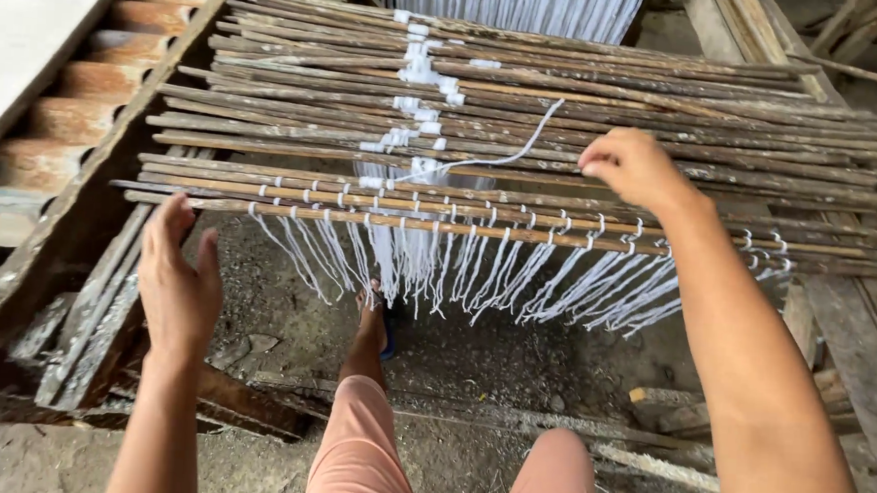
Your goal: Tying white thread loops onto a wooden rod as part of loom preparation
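The right hand [634,166] is pinching a loose white string [507,156] above the wooden sticks [559,198] lying across the frame, while the left hand [179,284] is hovering spread open, empty, beside their left ends.

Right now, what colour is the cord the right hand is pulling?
White cord, pinched in the right hand; head view shows it.

A far bank of long brown wooden sticks [562,134] carries looped white cotton threads [477,268]. The right hand [634,166] pinches one loose white strand [522,147]; the left hand [176,284] hovers spread near the sticks' left ends.
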